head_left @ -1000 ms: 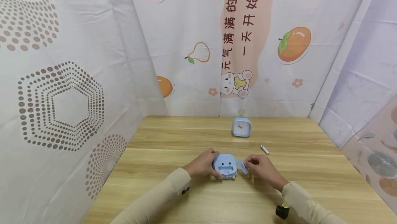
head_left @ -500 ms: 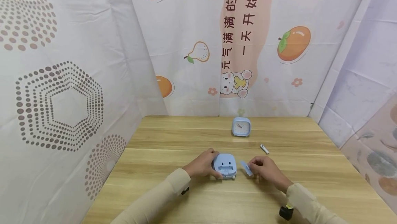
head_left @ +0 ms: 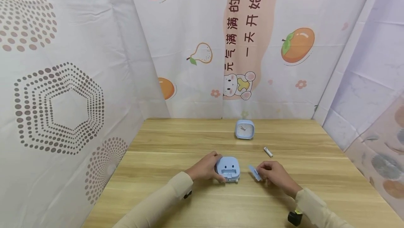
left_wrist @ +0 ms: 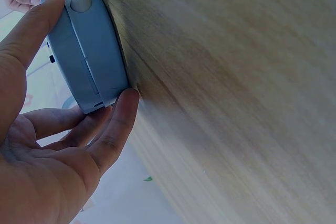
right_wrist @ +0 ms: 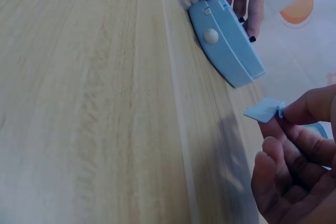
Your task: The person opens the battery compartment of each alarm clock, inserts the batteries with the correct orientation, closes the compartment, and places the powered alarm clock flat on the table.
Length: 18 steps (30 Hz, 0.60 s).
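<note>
A light blue alarm clock [head_left: 228, 164] lies face down on the table, with two dark knobs and an uncovered battery slot on its upward back. My left hand [head_left: 206, 167] grips the clock's left side, thumb at the near edge and fingers round the far edge. In the left wrist view, a fingertip touches the tabletop beside the clock [left_wrist: 92, 51]. To the right, my right hand [head_left: 275, 174] pinches a small light blue battery cover [head_left: 254, 173] between thumb and fingers, apart from the clock. The right wrist view shows a small clip on the cover [right_wrist: 261, 110].
A white battery [head_left: 268, 152] lies on the wooden table [head_left: 176, 140] beyond my right hand. Farther back a second light blue clock [head_left: 244, 129] stands with its dial toward me. Printed curtains [head_left: 189, 21] hang behind the table and along both sides.
My right hand has moved right, away from the clock, carrying the battery cover with it. The left hand stays on the clock.
</note>
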{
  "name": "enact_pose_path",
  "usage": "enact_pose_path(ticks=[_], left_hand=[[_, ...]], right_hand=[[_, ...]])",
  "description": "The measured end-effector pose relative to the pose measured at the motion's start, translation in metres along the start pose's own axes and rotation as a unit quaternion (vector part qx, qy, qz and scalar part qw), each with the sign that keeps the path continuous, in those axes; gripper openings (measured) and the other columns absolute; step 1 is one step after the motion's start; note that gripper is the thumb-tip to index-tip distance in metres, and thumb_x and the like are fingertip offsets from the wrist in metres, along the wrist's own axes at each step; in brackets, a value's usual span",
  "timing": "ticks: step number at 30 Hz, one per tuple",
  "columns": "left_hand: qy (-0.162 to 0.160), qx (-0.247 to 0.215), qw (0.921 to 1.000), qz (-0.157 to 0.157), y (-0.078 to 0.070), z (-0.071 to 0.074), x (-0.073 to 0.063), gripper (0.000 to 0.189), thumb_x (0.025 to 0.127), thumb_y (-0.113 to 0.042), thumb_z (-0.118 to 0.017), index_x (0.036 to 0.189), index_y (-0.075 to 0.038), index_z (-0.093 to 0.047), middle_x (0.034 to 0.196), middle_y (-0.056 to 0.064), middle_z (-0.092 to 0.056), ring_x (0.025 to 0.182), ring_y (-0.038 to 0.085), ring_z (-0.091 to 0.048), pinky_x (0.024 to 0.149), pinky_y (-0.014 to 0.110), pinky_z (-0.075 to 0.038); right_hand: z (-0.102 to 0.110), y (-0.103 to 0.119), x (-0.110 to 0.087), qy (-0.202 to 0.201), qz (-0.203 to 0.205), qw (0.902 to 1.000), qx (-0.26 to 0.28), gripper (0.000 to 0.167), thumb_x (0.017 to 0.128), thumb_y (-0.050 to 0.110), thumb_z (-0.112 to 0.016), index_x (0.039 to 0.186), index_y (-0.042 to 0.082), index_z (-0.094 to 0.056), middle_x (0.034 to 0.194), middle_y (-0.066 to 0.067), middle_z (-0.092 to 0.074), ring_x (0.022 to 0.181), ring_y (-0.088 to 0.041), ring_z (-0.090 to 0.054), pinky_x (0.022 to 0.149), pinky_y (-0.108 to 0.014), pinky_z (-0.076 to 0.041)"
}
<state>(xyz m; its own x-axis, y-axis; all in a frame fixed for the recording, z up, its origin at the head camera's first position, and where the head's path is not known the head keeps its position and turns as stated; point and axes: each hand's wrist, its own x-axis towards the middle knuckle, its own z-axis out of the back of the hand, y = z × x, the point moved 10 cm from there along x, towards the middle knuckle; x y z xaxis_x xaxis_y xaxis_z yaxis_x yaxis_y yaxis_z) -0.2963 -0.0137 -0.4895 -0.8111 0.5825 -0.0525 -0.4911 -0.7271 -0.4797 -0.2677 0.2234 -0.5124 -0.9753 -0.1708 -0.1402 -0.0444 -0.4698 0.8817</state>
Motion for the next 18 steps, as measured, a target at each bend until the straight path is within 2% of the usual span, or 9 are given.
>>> enact_pose_path(ticks=[11,18], left_hand=[[-0.003,0.008,1.0,-0.002,-0.001,0.001,-0.001,0.101,0.073,-0.052,-0.091,0.149,0.0,-0.05,0.133,0.006,-0.054,0.116,0.013,-0.053,0.104,0.03,-0.047],[-0.003,0.001,1.0,-0.002,-0.003,0.001,-0.003,0.102,0.072,-0.05,-0.091,0.15,0.0,-0.049,0.134,0.005,-0.054,0.118,0.013,-0.053,0.105,0.03,-0.046]], right_hand=[[0.01,-0.007,-0.001,-0.002,-0.003,1.0,0.002,0.019,0.102,0.018,-0.064,0.105,0.001,-0.071,0.079,-0.006,-0.062,0.061,-0.017,-0.053,0.054,-0.03,-0.05],[0.013,-0.016,-0.005,0.001,-0.023,0.9997,0.013,0.019,0.103,0.018,-0.063,0.104,0.001,-0.07,0.077,-0.004,-0.059,0.061,-0.016,-0.05,0.053,-0.027,-0.047]])
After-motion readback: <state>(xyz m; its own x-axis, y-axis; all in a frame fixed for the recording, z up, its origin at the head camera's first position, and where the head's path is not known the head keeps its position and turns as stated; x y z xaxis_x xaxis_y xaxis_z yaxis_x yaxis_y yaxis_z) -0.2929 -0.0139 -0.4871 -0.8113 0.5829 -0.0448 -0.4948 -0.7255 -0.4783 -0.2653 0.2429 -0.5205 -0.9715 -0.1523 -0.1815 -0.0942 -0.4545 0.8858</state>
